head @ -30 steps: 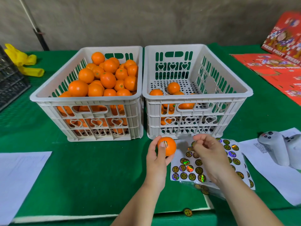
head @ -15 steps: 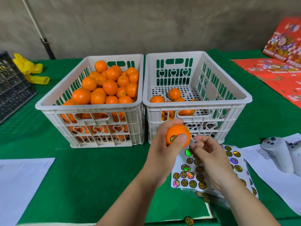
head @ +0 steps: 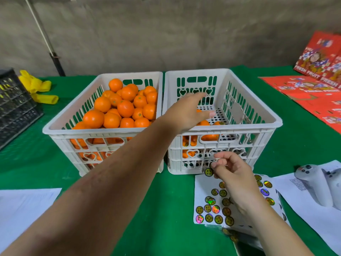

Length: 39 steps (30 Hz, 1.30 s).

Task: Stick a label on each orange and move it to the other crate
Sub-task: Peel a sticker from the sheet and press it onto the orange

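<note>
Two white crates sit side by side on the green table (head: 46, 163), and the left crate (head: 60, 130) is heaped with bare oranges (head: 125, 108) while the right crate (head: 258, 115) holds only a few on its floor. The left hand (head: 186, 111), which half a second ago carried a freshly labelled orange in front of the crates, now reaches over the near rim of the right crate with fingers spread and nothing in them; the orange has gone from the grip, and by my reckoning it has dropped in among the few fruit (head: 208, 123) below the palm, though which one it is I cannot tell. That's one more orange done, with a big pile waiting. Down at the front, the right hand (head: 232, 174) hovers over the sticker sheet (head: 212, 211), thumb and forefinger pinched together on a fresh round label (head: 208, 171) lifted at the sheet's top edge. So the next label looks ready, and the free left hand likely swings back to the full crate for another.
</note>
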Motion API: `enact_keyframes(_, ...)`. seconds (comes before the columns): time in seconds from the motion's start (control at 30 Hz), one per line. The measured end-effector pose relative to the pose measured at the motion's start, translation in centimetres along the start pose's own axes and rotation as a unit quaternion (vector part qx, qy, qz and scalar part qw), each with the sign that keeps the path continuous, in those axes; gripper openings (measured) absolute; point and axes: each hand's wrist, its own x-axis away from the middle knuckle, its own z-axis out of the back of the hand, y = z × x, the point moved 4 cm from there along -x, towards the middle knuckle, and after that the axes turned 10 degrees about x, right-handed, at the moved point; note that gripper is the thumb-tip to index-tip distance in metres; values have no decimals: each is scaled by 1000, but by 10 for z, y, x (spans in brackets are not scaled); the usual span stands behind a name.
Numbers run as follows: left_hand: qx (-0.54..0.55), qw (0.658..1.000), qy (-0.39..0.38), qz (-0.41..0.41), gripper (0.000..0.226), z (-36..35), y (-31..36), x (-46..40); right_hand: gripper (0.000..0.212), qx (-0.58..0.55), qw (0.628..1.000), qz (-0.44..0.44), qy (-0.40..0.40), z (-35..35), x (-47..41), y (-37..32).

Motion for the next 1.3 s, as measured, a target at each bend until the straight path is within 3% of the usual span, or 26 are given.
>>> enact_keyframes(0.1,-103,990,93,-15,41,19,-28,13,20,2,1000,20,-3,-4,-6,-10)
enact_keyframes(0.2,-164,971,160,74,35,53,-68,34,19,6,999,30,-23,-13,-11,-16)
enact_keyframes(0.3,-224,952,75,193,32,85,-103,43,17,10,998,40,-42,-27,-14,-23)
enact_keyframes(0.4,-307,923,13,232,25,115,-130,45,18,8,996,56,-65,-41,-17,-29)
enact_keyframes(0.53,-403,859,-47,313,48,128,-181,48,21,-10,995,74,-64,-56,-20,-40)
enact_keyframes(0.6,-445,842,-57,300,59,126,-193,43,21,-18,995,78,-67,-61,-22,-45)
enact_keyframes(0.73,-500,823,-7,268,46,130,-186,35,23,-18,994,81,-70,-68,-22,-48)
enact_keyframes(0.83,-504,833,40,224,49,132,-165,40,24,-20,995,77,-66,-70,-20,-47)
enact_keyframes(0.9,-436,876,100,181,56,135,-144,43,23,-20,995,81,-60,-70,-18,-46)
enact_keyframes(0.97,-247,939,196,139,62,140,-117,50,24,-24,995,84,-53,-69,-17,-47)
enact_keyframes(1.0,-125,953,254,112,61,140,-102,57,24,-29,995,86,-50,-69,-17,-48)
enact_keyframes(1.07,106,937,328,57,56,127,-75,78,25,-43,994,91,-43,-67,-18,-50)
enact_keyframes(1.1,204,923,323,35,56,111,-63,90,25,-49,994,93,-37,-66,-18,-51)
enact_keyframes(1.17,362,896,256,-7,52,68,-45,114,25,-62,993,99,-19,-61,-18,-52)
enact_keyframes(1.23,450,871,194,-7,44,22,-39,137,24,-78,992,103,-2,-55,-17,-52)
enact_keyframes(1.3,514,844,149,34,58,-18,-44,152,19,-96,990,103,3,-50,-14,-51)
